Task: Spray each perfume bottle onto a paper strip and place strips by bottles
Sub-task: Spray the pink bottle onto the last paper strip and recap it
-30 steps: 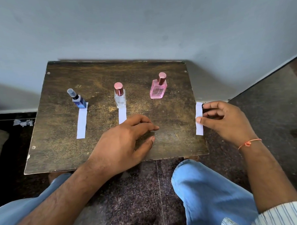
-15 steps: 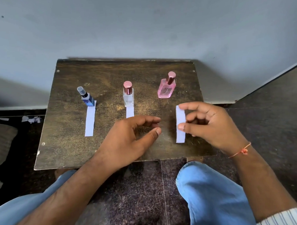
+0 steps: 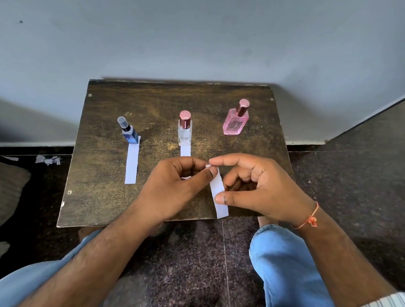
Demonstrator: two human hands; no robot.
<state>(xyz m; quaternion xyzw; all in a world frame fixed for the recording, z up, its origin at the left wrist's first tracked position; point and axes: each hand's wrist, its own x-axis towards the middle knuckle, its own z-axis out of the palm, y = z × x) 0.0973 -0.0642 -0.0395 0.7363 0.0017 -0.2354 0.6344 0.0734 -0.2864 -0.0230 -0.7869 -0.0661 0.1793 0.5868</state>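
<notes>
Both hands, left (image 3: 175, 189) and right (image 3: 256, 188), grip-pinch one paper strip (image 3: 218, 194) (pink bottle (image 3: 235, 124) beyond)

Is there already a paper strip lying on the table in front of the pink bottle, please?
No, the table in front of the pink bottle is bare; the third strip is held in both hands.

A dark wooden board (image 3: 101, 204), paper scraps (image 3: 48, 159) on speckled floor (image 3: 191, 281).

Two bare forearms reach forward, left hand (image 3: 175, 184) and right hand (image 3: 256, 188) meeting fingertip to fingertip, each with thumb and forefinger pinched.
</notes>
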